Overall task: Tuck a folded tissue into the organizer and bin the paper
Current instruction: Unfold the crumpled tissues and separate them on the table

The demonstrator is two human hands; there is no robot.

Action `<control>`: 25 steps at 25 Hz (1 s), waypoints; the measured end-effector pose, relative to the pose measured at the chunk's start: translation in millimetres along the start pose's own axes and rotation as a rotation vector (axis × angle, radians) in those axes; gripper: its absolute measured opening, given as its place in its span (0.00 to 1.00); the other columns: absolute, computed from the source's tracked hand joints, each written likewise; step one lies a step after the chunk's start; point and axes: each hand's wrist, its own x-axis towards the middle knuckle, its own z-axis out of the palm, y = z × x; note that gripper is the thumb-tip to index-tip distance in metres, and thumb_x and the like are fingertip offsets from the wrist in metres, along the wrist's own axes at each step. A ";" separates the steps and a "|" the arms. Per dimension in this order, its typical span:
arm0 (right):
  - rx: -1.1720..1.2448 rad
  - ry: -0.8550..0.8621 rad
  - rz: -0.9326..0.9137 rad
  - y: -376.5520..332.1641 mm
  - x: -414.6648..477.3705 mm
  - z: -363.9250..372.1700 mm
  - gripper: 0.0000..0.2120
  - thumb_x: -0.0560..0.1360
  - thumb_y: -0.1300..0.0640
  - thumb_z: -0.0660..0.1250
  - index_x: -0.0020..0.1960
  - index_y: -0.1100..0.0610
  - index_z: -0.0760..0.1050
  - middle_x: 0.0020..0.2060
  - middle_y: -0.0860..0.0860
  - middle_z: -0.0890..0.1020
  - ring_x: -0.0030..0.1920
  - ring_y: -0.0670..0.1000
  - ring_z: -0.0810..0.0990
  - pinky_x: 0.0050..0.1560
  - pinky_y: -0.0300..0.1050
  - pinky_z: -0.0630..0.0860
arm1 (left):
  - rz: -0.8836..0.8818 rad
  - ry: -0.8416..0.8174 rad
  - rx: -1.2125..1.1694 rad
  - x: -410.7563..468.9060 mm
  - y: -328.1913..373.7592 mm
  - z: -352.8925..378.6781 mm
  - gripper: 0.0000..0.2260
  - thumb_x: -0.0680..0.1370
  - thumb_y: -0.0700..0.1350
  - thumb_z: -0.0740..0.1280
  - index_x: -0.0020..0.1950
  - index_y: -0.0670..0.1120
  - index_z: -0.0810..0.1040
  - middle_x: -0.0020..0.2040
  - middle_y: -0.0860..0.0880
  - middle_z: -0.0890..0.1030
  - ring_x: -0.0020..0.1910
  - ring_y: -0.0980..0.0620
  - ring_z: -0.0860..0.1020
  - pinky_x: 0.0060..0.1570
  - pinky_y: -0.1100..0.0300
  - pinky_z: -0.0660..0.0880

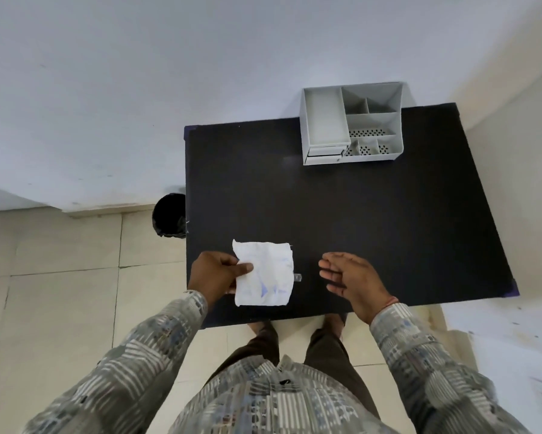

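The black worktop (pixel 373 220) is mostly bare between its near edge and the grey organizer (pixel 352 123) at the far edge. The left hand (pixel 218 274) pinches a creased white paper (pixel 265 274) with faint, unreadable blue marks near the front-left corner. The right hand (pixel 346 275) hovers open, empty. A black bin (pixel 169 216) stands just left of the worktop.

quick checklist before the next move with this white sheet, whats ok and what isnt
1. Grip: left hand pinches the white sheet at its left edge: ok.
2. Right hand free to help: open, holding nothing: ok.
3. Sheet folded: it looks flat and crumpled, no clear fold: not ok.
4. Organizer compartments free: those visible look empty: ok.
5. Black bin reachable: on the floor beside the table's left edge, partly hidden: cannot tell.
6. Small clear object beside the sheet: cannot tell what it is.
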 end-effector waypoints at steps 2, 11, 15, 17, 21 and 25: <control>0.023 0.028 0.010 3.6 1.1 4.2 0.12 0.85 0.54 0.64 0.63 0.56 0.82 0.58 0.54 0.87 0.61 0.55 0.85 0.68 0.59 0.78 | 0.011 -0.032 -0.062 0.1 3.4 2.0 0.06 0.74 0.42 0.81 0.42 0.40 0.88 0.41 0.44 0.90 0.38 0.47 0.90 0.40 0.49 0.88; 0.050 0.083 0.064 15.3 10.1 1.7 0.10 0.83 0.53 0.67 0.61 0.55 0.82 0.59 0.56 0.87 0.61 0.56 0.84 0.69 0.61 0.77 | 0.077 0.042 -0.120 11.6 17.1 -5.8 0.03 0.76 0.40 0.79 0.43 0.42 0.88 0.38 0.45 0.90 0.36 0.47 0.89 0.36 0.55 0.86; 0.033 0.093 0.065 16.2 9.9 4.7 0.11 0.84 0.53 0.66 0.62 0.56 0.81 0.58 0.55 0.87 0.61 0.56 0.84 0.69 0.60 0.78 | 0.029 0.070 -0.182 15.6 12.0 -5.5 0.04 0.76 0.37 0.78 0.42 0.40 0.87 0.41 0.41 0.90 0.39 0.42 0.90 0.43 0.43 0.88; -0.010 0.096 0.047 13.1 17.2 9.2 0.11 0.84 0.53 0.66 0.62 0.56 0.81 0.58 0.55 0.86 0.60 0.56 0.84 0.68 0.58 0.78 | 0.033 0.055 -0.115 17.7 11.4 -4.2 0.05 0.76 0.37 0.77 0.40 0.40 0.87 0.40 0.43 0.90 0.38 0.45 0.90 0.42 0.44 0.88; -0.286 0.114 -0.057 8.3 46.7 23.3 0.10 0.83 0.54 0.67 0.59 0.57 0.84 0.57 0.55 0.87 0.58 0.56 0.85 0.63 0.53 0.80 | 0.131 0.248 0.105 21.0 9.9 -1.7 0.08 0.75 0.47 0.75 0.39 0.45 0.87 0.35 0.48 0.88 0.38 0.44 0.87 0.46 0.52 0.84; -0.794 0.089 -0.112 3.4 80.6 48.0 0.17 0.78 0.50 0.71 0.64 0.58 0.81 0.60 0.55 0.85 0.60 0.57 0.84 0.59 0.48 0.79 | -0.013 0.222 0.172 28.7 2.4 2.3 0.18 0.76 0.50 0.78 0.61 0.41 0.84 0.55 0.45 0.85 0.57 0.37 0.84 0.56 0.50 0.78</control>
